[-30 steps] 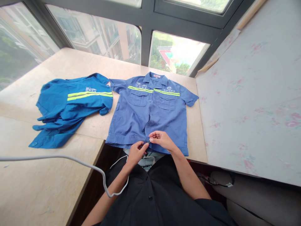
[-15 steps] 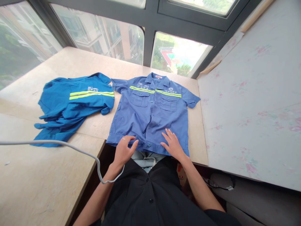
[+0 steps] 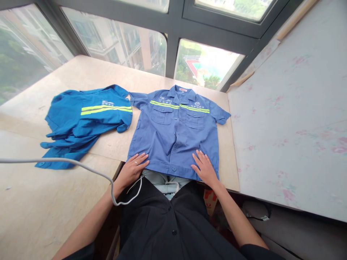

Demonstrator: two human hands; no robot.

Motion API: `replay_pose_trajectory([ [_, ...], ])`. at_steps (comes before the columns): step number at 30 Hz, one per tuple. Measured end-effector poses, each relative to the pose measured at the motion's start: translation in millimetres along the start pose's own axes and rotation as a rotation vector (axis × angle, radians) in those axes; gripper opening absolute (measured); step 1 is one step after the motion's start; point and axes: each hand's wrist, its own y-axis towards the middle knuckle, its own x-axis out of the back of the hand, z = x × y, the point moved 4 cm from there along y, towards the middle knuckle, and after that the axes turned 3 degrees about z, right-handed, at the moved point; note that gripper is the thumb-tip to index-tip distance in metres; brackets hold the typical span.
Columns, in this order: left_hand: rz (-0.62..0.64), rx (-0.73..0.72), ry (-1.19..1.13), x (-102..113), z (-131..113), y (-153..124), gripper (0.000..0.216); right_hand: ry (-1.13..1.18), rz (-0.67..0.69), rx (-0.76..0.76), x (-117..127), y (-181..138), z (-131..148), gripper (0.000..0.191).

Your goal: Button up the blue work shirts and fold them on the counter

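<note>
I am standing close by, and I can see that the person's hands are apart now. A moment ago both hands were together at the bottom of the blue shirt (image 3: 157, 141), pinching at its front. Now they have let go and moved out to the two sides. The left hand (image 3: 132, 169) lies on the bottom corner of the shirt, with its fingers long and a little bit spread. I can't see its thumb well, so I can't tell what the thumb is doing. The right hand (image 3: 206, 169) lies flat on the other side, low down, with its fingers spread and pinching nothing. The bottom button (image 3: 174, 169) sits in plain sight between them, and no finger is on it. To me that means the button seems to be done up and the small, fiddly bit seems to be over. The shirt lies on its back on the table (image 3: 32, 206), with its collar (image 3: 182, 95) near the window and its bottom edge by the person's lap. It looks mostly flat, with a few soft wrinkles. A second shirt (image 3: 92, 119), a brighter blue, lies all bunched up just beside it on the left.
</note>
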Motion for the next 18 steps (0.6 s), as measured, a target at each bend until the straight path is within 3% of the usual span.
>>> replay_pose_trajectory([
  [12, -0.065, 0.064, 0.026, 14, 4, -30, 0.045, -0.019, 0.013, 0.025, 0, 0, -4, 0.055],
  [16, -0.052, 0.13, 0.05, 15, 9, -32, 0.066, 0.02, 0.016, 0.016, -2, 0, -7, 0.054],
  [18, -0.036, 0.151, 0.084, 11, 13, -33, 0.066, 0.062, -0.018, -0.01, -2, 2, -5, 0.054],
])
